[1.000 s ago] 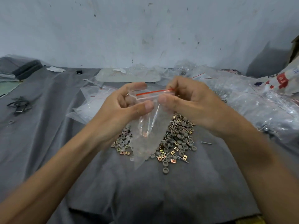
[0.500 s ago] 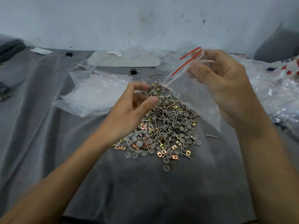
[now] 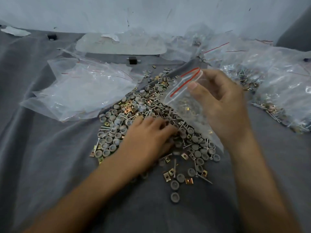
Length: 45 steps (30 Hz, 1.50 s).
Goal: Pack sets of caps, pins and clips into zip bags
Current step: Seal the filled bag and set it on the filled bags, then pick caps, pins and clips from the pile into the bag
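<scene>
A loose heap of grey round caps, thin metal pins and brass square clips (image 3: 117, 126) lies on the grey cloth (image 3: 42, 157) in the middle. My right hand (image 3: 223, 105) holds a small clear zip bag (image 3: 183, 98) with a red strip at its mouth, thumb pinching its upper edge, above the right side of the heap. The bag's mouth is open. My left hand (image 3: 148, 140) lies palm down on the heap, fingertips among the pieces and blurred; whether they hold a piece is hidden.
A pile of empty clear zip bags (image 3: 84, 91) lies at the left behind the heap. Filled bags (image 3: 277, 84) crowd the right side. A flat clear sheet (image 3: 121, 46) and small black blocks (image 3: 133, 60) sit near the back wall.
My left hand has let go of the bag and dropped onto the heap. My right hand has carried the bag to the right and lowered it. The view has tilted down.
</scene>
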Motion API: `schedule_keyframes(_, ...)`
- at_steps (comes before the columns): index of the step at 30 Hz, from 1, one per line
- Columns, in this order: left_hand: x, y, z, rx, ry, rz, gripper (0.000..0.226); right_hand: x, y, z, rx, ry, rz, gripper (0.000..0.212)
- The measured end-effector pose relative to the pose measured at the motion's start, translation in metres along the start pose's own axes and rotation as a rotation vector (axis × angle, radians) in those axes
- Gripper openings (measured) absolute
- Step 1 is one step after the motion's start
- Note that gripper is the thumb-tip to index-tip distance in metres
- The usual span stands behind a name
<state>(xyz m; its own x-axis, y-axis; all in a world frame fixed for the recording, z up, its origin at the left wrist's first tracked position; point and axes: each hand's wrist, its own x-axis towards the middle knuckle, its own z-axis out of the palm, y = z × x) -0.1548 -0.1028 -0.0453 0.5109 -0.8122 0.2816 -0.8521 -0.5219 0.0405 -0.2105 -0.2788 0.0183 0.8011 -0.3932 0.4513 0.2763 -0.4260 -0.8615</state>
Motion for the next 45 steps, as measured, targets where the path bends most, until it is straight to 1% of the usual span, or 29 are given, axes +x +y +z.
schedule_keyframes(1, 0.003, -0.009, -0.002, -0.018, 0.021, -0.028, 0.044, 0.0, 0.002, -0.001, -0.004, -0.009, 0.004, 0.023)
schedule_keyframes(2, 0.004, -0.016, -0.005, -0.089, 0.046, -0.062, 0.041, 0.0, 0.003, -0.002, -0.005, -0.016, 0.006, 0.022)
schedule_keyframes(5, 0.005, -0.031, -0.012, -0.388, 0.175, -0.221, 0.029, 0.003, 0.005, -0.003, 0.008, -0.032, 0.009, 0.021)
schedule_keyframes(7, 0.004, -0.039, -0.012, -0.515, 0.212, -0.311, 0.025, 0.003, 0.005, -0.002, 0.002, -0.056, 0.007, 0.023)
schedule_keyframes(11, -0.002, -0.049, -0.014, -0.673, 0.303, -0.359, 0.021, -0.002, 0.008, 0.0, -0.053, -0.133, -0.008, 0.029)
schedule_keyframes(14, -0.005, -0.047, -0.017, -0.783, 0.372, -0.399, 0.021, -0.013, 0.013, 0.005, -0.1, -0.189, -0.007, 0.038)
schedule_keyframes(16, -0.006, -0.044, -0.019, -0.805, 0.411, -0.379, 0.023, -0.019, 0.015, 0.009, -0.13, -0.205, -0.033, 0.039)
schedule_keyframes(18, -0.006, -0.04, -0.022, -0.812, 0.423, -0.327, 0.019, -0.023, 0.016, 0.013, -0.146, -0.223, -0.05, 0.038)
schedule_keyframes(21, -0.007, -0.033, -0.022, -0.762, 0.354, -0.238, 0.027, -0.025, 0.016, 0.016, -0.151, -0.236, -0.062, 0.036)
schedule_keyframes(23, -0.008, -0.029, -0.022, -0.78, 0.308, -0.221, 0.031, -0.026, 0.016, 0.016, -0.159, -0.235, -0.066, 0.036)
schedule_keyframes(28, -0.007, -0.029, -0.021, -0.865, 0.373, -0.175, 0.033, -0.027, 0.017, 0.014, -0.165, -0.219, -0.046, 0.035)
schedule_keyframes(31, -0.006, -0.028, -0.021, -0.852, 0.389, -0.17, 0.039, -0.027, 0.016, 0.014, -0.136, -0.203, -0.049, 0.035)
schedule_keyframes(33, -0.007, -0.03, -0.021, -0.862, 0.419, -0.214, 0.038, -0.026, 0.017, 0.009, -0.103, -0.18, -0.043, 0.037)
schedule_keyframes(35, -0.009, -0.032, -0.022, -0.81, 0.441, -0.262, 0.025, -0.023, 0.018, 0.002, -0.066, -0.119, -0.031, 0.036)
schedule_keyframes(36, -0.01, -0.032, -0.022, -0.709, 0.427, -0.253, 0.018, -0.021, 0.019, -0.001, -0.051, -0.076, -0.032, 0.034)
schedule_keyframes(38, -0.012, -0.026, -0.021, -0.445, 0.326, -0.131, 0.01, -0.02, 0.021, -0.004, -0.034, -0.01, -0.036, 0.031)
schedule_keyframes(40, -0.013, -0.018, -0.015, -0.261, 0.175, -0.001, 0.017, -0.019, 0.022, -0.004, -0.038, 0.011, -0.035, 0.031)
schedule_keyframes(41, -0.014, -0.015, -0.012, -0.198, 0.122, 0.027, 0.022, -0.019, 0.023, -0.003, -0.05, 0.009, -0.035, 0.031)
schedule_keyframes(43, -0.014, -0.013, -0.01, -0.118, 0.062, 0.018, 0.033, -0.019, 0.024, -0.002, -0.078, -0.01, -0.03, 0.032)
schedule_keyframes(45, -0.014, -0.015, -0.012, -0.072, 0.055, 0.0, 0.035, -0.021, 0.024, 0.0, -0.104, -0.029, -0.025, 0.034)
